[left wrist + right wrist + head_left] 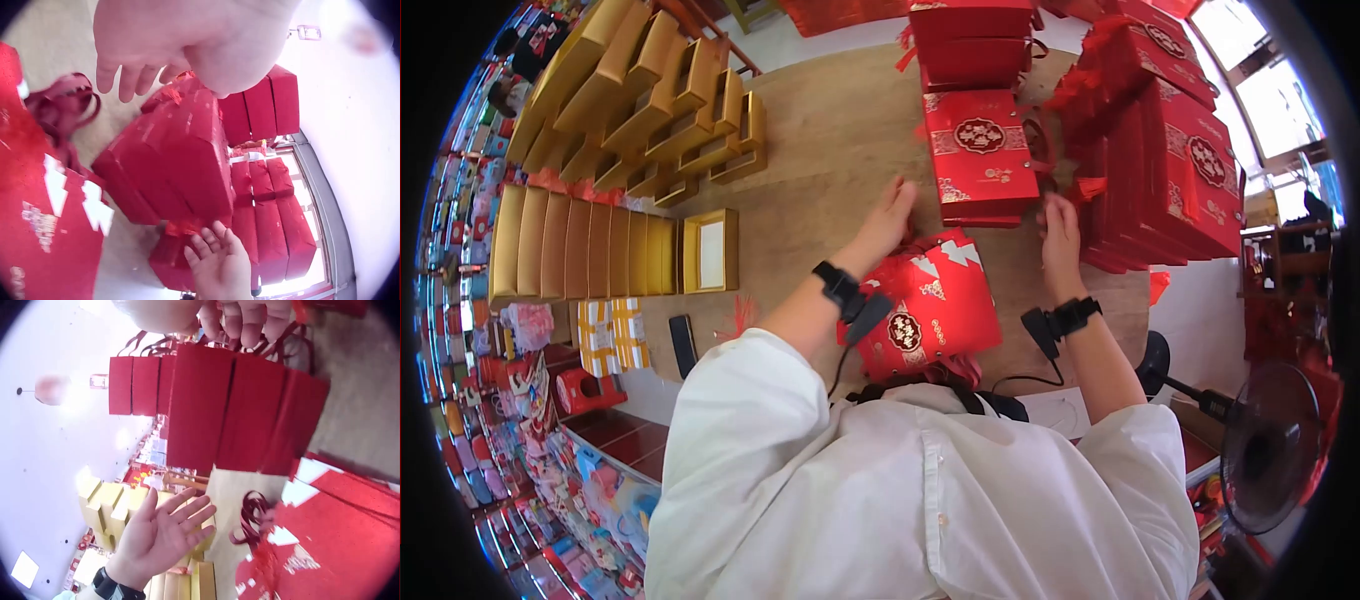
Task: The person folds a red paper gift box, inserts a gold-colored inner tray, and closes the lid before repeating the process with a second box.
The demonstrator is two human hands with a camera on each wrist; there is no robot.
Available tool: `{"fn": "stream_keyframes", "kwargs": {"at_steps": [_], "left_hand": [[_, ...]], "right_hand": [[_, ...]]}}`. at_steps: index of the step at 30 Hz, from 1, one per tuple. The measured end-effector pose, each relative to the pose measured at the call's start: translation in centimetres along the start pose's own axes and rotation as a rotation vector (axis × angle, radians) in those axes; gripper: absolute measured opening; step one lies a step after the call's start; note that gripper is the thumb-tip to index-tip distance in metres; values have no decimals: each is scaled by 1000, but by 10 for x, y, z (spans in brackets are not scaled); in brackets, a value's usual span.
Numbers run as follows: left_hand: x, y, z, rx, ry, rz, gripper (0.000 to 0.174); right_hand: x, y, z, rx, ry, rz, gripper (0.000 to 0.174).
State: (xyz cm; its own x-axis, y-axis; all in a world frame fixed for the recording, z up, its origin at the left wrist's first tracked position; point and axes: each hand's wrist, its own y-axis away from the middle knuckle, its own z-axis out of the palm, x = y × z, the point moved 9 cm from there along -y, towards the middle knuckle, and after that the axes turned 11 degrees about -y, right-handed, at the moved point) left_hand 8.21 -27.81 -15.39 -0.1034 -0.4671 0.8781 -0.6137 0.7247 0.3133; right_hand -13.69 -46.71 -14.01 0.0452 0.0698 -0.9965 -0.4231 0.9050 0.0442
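Near the white shirt (920,490) a flat red bag (935,310) waits, probably unfinished; left hand (890,220) and right hand (1058,240), fingers relaxed and empty, flank the red box (980,150).

**Clothing and wrist-worn gear of the wearer**

A white shirt (920,490), with sleeves ending above the forearms, fills the head view at 6 o'clock. A black left strap (837,283) sits behind the left hand (887,222) at 11 o'clock, and a black right strap (1072,315) sits behind the right hand (1060,235) at 1 o'clock. Each strap carries a small black camera block (868,318) and a thin black cable (837,372) leading chestward.
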Motion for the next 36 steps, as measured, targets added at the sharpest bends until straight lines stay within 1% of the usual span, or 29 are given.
{"fn": "stream_keyframes", "kwargs": {"at_steps": [1, 2, 3, 4, 5, 7, 8, 10, 12, 14, 15, 17, 20, 22, 24, 26, 27, 29, 30, 31, 32, 34, 35, 36], "left_hand": [[2, 27, -8, -159, 111, -155, 52], [-13, 39, -28, 5, 56, 52, 42], [-33, 61, -47, 81, -110, -16, 31], [-91, 72, -56, 50, -92, -131, 22], [-120, 98, -61, 22, -76, -316, 18], [-149, 141, -52, -282, -224, -515, 18], [-152, 153, -50, -274, -217, -519, 18], [-151, 169, -33, -333, -39, -490, 19], [-160, 169, -28, -313, -44, -481, 21], [-158, 160, -33, -242, -364, -289, 24], [-155, 161, -32, -229, -352, -286, 24], [-138, 166, -41, -113, -453, -147, 24], [-121, 177, -46, -31, -439, -141, 21], [-128, 179, -43, 8, -417, -115, 19], [-125, 179, -42, 45, -398, -87, 18], [-123, 178, -39, -1, -296, -135, 14], [-129, 175, -38, 1, -294, -133, 14], [-146, 169, -23, -118, 204, -180, 11], [-139, 170, -24, -121, 204, -175, 11], [-130, 173, -21, -157, 329, -239, 12], [-123, 177, -17, -193, 452, -305, 13], [-115, 177, -17, -223, 420, -307, 14], [-113, 177, -16, -246, 391, -311, 14], [-117, 174, -15, -251, 386, -308, 14]], "right_hand": [[22, 11, 0, -118, 107, 113, 29], [45, 25, 3, -235, 213, 222, 26], [61, 43, 13, -392, 259, 265, 26], [77, 63, 22, -547, 303, 309, 26], [88, 75, 22, -556, 302, 313, 26], [112, 98, 30, -628, 268, 431, 28], [116, 102, 33, -640, 272, 430, 28], [122, 102, 31, -566, 339, 437, 34], [131, 100, 34, -571, 353, 438, 36], [136, 99, 31, -578, 374, 438, 39], [131, 96, 33, -573, 401, 402, 41], [124, 99, 37, -583, 433, 362, 43], [104, 103, 47, -624, 517, 281, 44], [94, 107, 50, -616, 549, 305, 46], [102, 106, 49, -614, 524, 317, 46], [110, 104, 47, -611, 498, 331, 47], [112, 103, 45, -587, 454, 345, 45], [108, 102, 44, -559, 408, 355, 44], [105, 103, 44, -540, 344, 412, 42], [103, 104, 43, -518, 281, 468, 40], [99, 105, 43, -510, 280, 467, 40], [91, 101, 34, -389, 321, 443, 40], [93, 96, 31, -382, 319, 441, 40], [90, 92, 36, -475, 440, 353, 41]]}}
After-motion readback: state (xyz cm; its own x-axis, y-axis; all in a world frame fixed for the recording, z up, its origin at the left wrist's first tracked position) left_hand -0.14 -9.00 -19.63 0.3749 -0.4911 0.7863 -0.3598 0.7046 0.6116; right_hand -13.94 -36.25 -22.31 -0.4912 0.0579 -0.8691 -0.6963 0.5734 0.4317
